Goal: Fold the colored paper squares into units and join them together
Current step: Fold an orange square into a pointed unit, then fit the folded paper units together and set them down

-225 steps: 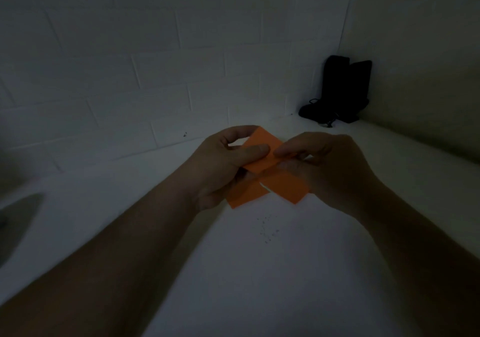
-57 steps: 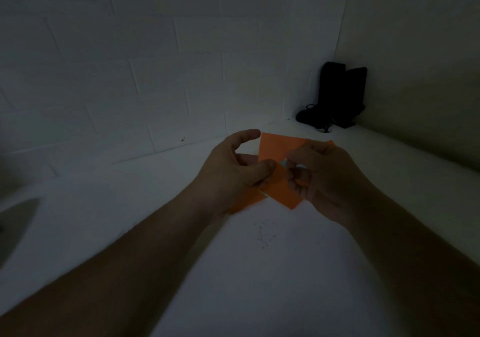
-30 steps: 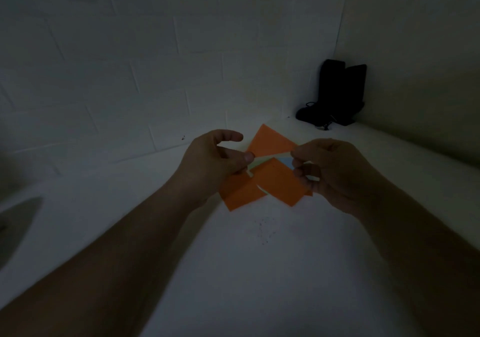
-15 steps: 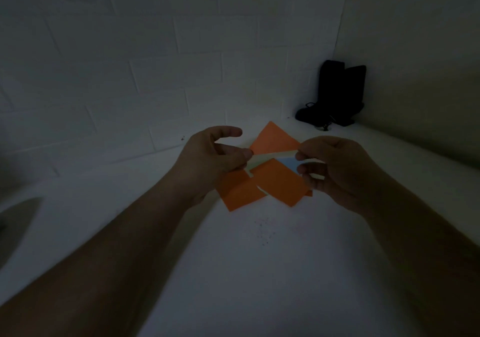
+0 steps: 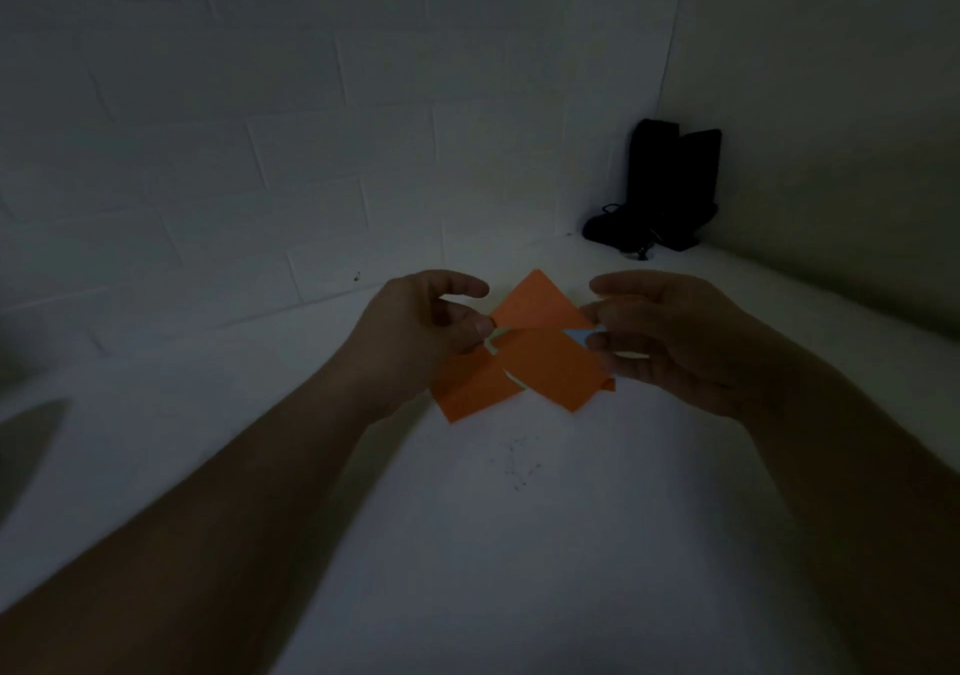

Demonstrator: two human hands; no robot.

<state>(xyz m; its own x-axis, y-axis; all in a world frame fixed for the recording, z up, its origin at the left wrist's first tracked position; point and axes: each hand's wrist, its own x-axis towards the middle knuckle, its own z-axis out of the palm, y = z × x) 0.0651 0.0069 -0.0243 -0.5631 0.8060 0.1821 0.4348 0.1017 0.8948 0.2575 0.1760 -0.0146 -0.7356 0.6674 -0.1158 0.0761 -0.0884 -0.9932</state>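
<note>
Centrally, the orange paper assembly (image 5: 540,357) is held above the white tabletop (image 5: 519,544), between the two hands. It presents three visible orange panels: an upper triangular flap with its apex pointing away from the viewer, a larger diamond-shaped panel below it, and a lower-left panel whose corner points down toward the table. A narrow pale gap separates the lower-left panel from the central one, and a small blue sliver (image 5: 584,335) shows at the right edge, just beside the right fingers. The left hand (image 5: 415,331) pinches the assembly at its left corner with thumb and curled fingers, the index finger arched above. The right hand (image 5: 670,336) grips the right corner, fingers curled round the paper's edge. Both forearms enter from the bottom corners of the frame. Below the paper the tabletop shows a patch of small dark specks (image 5: 514,466). Beyond the hands, the surface meets a white tiled wall (image 5: 311,128); in the far right corner stands a dark object (image 5: 665,191), well apart from the hands. The scene is dimly lit, so finer folds cannot be told.
</note>
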